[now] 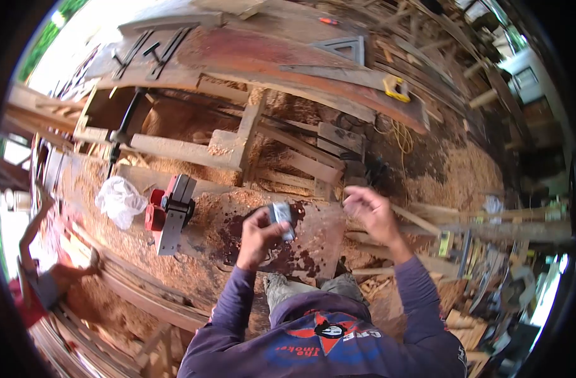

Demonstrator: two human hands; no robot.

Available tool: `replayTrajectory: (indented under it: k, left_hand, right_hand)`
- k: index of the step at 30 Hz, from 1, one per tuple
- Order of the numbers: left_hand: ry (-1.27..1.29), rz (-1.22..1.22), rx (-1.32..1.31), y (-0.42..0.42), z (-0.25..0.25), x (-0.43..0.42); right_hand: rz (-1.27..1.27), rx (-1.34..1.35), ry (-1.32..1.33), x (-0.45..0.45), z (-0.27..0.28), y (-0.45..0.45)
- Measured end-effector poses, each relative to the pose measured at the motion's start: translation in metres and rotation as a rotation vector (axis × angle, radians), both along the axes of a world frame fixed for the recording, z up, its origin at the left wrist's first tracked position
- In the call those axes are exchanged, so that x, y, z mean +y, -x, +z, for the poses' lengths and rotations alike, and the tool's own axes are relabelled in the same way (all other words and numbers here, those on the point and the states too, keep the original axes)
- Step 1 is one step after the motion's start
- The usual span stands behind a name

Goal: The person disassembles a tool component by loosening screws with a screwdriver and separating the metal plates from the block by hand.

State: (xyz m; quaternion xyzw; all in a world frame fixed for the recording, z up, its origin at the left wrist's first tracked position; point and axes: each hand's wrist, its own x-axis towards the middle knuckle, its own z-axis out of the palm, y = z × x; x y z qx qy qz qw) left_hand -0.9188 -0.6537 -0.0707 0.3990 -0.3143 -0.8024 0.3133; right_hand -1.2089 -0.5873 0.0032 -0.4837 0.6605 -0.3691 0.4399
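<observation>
My left hand (255, 240) is closed on a small flat grey-and-silver object (281, 220); its exact kind cannot be made out. It is held above a board (325, 236) spotted with dark red stains. To the right, my right hand (371, 213) is raised with loosely bent fingers, apart from the object, and nothing shows in it. A red-and-grey power planer (173, 214) rests on the bench left of my left hand. Beside the planer lies a crumpled clear plastic bag (119, 201).
Beyond the board stands a wooden frame (244, 142) with a black bar clamp (129, 116). A metal square (347, 50), a yellow-handled saw (396, 88) and yellow cord (401, 135) lie farther back. Shavings cover much of the area. Another person (45, 286) is at the left edge.
</observation>
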Motion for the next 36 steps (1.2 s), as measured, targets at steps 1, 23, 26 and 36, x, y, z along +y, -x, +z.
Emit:
replayTrajectory:
  k: [1,23,26,36]
  left_hand:
    - [0.099,0.182,-0.040,0.004,-0.024,-0.019]
    - [0.274,1.314,-0.601,0.119,-0.204,-0.359]
    - [0.341,1.257,-0.718,0.124,-0.204,-0.357]
    - [0.267,1.298,-0.720,0.132,-0.214,-0.360]
  right_hand:
    - [-0.001,0.007,0.002,-0.024,-0.002,0.021]
    - [0.064,1.058,0.373,-0.655,-0.194,0.309]
    - [-0.067,0.879,0.383,-0.718,-0.225,0.321]
    - [0.133,1.114,-0.240,-0.825,-0.174,0.330]
